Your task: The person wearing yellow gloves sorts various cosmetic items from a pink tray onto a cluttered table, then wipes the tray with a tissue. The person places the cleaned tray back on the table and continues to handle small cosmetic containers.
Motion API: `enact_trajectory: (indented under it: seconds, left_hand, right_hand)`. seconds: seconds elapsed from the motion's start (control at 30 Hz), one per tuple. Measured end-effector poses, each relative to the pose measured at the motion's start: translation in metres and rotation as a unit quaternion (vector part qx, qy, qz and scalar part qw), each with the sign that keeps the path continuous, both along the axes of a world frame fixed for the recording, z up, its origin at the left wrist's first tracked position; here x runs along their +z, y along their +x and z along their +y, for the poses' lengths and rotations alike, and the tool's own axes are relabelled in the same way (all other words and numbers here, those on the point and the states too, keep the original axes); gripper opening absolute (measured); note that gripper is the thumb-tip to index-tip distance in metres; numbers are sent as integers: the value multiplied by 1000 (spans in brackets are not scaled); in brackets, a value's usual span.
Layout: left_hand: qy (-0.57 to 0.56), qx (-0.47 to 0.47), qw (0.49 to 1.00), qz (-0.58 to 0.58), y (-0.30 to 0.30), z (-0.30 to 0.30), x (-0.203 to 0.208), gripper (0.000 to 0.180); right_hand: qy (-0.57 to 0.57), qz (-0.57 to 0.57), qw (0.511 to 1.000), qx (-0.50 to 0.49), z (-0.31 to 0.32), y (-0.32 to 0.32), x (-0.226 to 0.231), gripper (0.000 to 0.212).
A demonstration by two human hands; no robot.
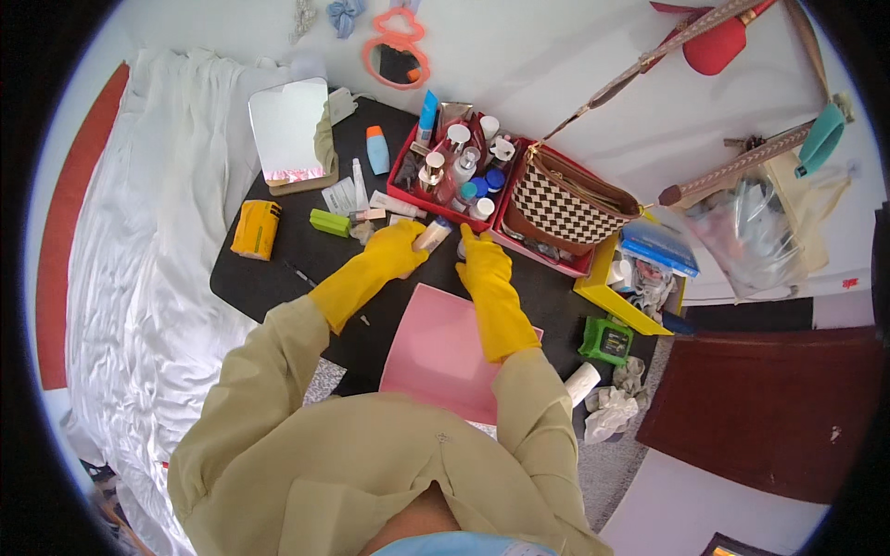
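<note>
Both my hands wear long yellow rubber gloves. My left hand is closed around a small pale bottle with a dark blue cap, tilted toward the red organizer box. Just to its right, my right hand has its fingers curled beside the box's front edge. A sliver of something greyish shows at those fingertips, mostly hidden by the glove. Pump bottles and jars crowd the organizer. Below my hands lies a pink tray, partly under my right forearm. Several tubes and a green box rest left of the bottle.
A checkered handbag sits on the organizer's right part. Farther right are a yellow bin, a green wipes pack and crumpled tissues. A mirror, an orange-capped bottle and a yellow pack stand left.
</note>
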State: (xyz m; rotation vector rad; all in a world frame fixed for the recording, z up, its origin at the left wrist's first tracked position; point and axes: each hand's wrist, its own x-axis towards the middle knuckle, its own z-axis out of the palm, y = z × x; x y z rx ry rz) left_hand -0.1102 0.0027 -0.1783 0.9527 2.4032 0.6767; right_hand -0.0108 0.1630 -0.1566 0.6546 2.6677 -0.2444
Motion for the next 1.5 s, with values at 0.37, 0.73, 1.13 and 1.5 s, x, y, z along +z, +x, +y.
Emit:
enact_trajectory:
  seconds: [0.37,0.73,1.13,1.5]
  left_hand:
    - [273,74,930,-235,72,-58,95,40]
    - [-52,-405,913,-12,130,-67,10,19]
    - [-16,-485,866,-119,78,-83,63,34]
    - [-85,-43,978,184,-53,14,-40,26]
  right_hand:
    - [-182,302,935,-42,0,79,34,43]
    - [-169,32,984,52,-95,174,-33,41]
    - [-397,4,917,50,-123,185,-72,49]
    - [-199,-118,942,243,-126,144,20,56]
